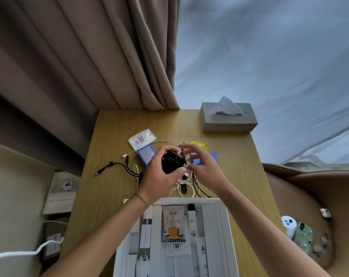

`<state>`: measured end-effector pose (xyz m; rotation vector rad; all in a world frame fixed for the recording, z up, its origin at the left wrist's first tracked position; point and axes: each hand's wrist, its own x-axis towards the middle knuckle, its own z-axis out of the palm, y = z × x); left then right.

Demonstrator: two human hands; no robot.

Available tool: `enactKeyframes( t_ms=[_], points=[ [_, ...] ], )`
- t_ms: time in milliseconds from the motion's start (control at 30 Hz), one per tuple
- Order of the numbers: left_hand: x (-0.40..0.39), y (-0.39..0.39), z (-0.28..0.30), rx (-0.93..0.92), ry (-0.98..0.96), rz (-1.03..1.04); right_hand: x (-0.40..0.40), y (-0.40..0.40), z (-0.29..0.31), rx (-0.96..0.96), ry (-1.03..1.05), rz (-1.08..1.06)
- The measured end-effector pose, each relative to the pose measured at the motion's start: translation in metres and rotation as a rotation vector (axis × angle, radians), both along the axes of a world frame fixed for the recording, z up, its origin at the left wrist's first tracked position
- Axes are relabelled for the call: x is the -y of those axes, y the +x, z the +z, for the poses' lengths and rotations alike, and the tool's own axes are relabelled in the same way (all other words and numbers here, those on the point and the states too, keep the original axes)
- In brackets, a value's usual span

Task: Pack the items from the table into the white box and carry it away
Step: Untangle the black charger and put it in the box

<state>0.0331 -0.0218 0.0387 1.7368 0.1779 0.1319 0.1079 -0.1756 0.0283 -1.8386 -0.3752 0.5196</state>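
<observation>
Left hand: I see my left hand (159, 172) raised over the middle of the wooden table (109, 196), fingers wrapped around a black charger block (170, 162), palm side turned toward the right hand.
Right hand: my right hand (203, 166) sits just beside the block, fingers half curled and blurred; thumb and forefinger look to pinch a thin white cable (184, 156) at the block's edge, though I cannot tell this for certain.
Cables: a tangle of white and black leads hangs from the block down to the tabletop between my wrists; a separate black cable (117, 166) with several plug ends lies flat to the left, apart from the hands.
White box: the white box (227, 226) stands open at the near edge of the table, below my hands, between my forearms.
Box contents: I see a coffee sachet (173, 224) with a yellow cup printed on it, a white tube with a black cap (192, 218) just right of it, and white packets along the left side.
Still on the table: a white sachet (141, 139), a blue-framed card (146, 154) touching it, a yellow packet (199, 145), and a blue item (213, 156) partly hidden behind my right hand.
Far corner: a grey tissue box (227, 120) stands at the back right, well apart from the hands.
</observation>
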Motion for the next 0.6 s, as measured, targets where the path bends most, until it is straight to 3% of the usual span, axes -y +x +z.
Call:
enactKeyframes(
  t_ms=[100,233,333,467,600],
  points=[
    [-0.011,-0.011,0.012,-0.001,-0.192,-0.014,-0.015,-0.004,-0.012,0.230,-0.225,0.195],
    [-0.037,-0.029,0.020,-0.069,-0.503,0.082,-0.037,0.000,-0.020,0.300,-0.336,0.179],
    [-0.061,-0.039,0.029,-0.049,-0.630,0.168,-0.041,0.011,-0.018,0.291,-0.431,0.131],
    [-0.088,-0.054,0.039,0.002,-0.694,0.281,-0.041,0.017,-0.001,0.069,-0.219,0.148],
    [-0.095,-0.068,0.047,-0.019,-0.641,0.268,-0.056,0.000,0.015,0.129,-0.172,0.204]
  ],
)
